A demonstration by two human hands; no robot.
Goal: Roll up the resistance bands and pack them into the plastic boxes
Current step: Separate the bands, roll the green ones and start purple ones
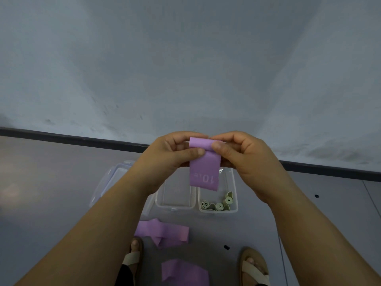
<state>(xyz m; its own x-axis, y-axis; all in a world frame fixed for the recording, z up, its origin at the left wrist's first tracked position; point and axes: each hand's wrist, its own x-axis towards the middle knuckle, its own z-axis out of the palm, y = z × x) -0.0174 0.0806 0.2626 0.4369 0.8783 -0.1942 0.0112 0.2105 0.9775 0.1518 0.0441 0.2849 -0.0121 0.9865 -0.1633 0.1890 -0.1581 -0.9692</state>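
Note:
A purple resistance band (204, 172) hangs in the air above the boxes, its top end curled over. My left hand (171, 153) pinches the band's top from the left, and my right hand (241, 155) pinches it from the right. Below on the floor stand two clear plastic boxes side by side: the left box (175, 204) looks bare inside, the right box (218, 209) holds rolled pale green bands (219, 204). Two more purple bands lie loose on the floor, one (165, 234) in front of the boxes and one (183, 272) by my feet.
A clear lid (111, 178) lies left of the boxes, partly behind my left forearm. My sandalled feet (254, 267) stand at the bottom edge. A dark skirting strip (82, 139) runs along the grey wall behind. A small black object (226, 247) lies on the floor.

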